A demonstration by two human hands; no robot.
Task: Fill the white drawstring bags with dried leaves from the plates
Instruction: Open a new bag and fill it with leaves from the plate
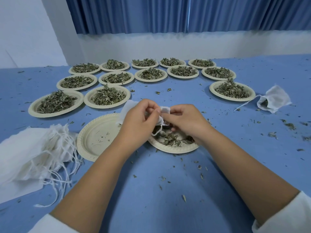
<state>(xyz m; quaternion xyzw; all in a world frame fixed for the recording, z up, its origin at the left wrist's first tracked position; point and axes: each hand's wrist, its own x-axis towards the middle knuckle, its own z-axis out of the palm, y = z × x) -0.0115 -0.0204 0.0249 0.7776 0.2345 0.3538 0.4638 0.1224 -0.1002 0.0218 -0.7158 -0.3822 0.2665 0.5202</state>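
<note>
I see the left hand [136,122] and right hand [184,121] both pinching a white drawstring bag [127,108] at centre, above a plate [175,149] of sparse dried leaves [170,140]; the bag's mouth seems open. Full plates [86,98] arc toward twelve o'clock.

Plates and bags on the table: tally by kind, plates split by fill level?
Heaped plates: 13
Nearly spent plate: 1
Empty plate: 1
Filled bag: 1
Bag pinched by left hand and right hand: 1
Pile of empty bags: too bunched to count
Total: 15 plates, 2 bags plus the pile
</note>
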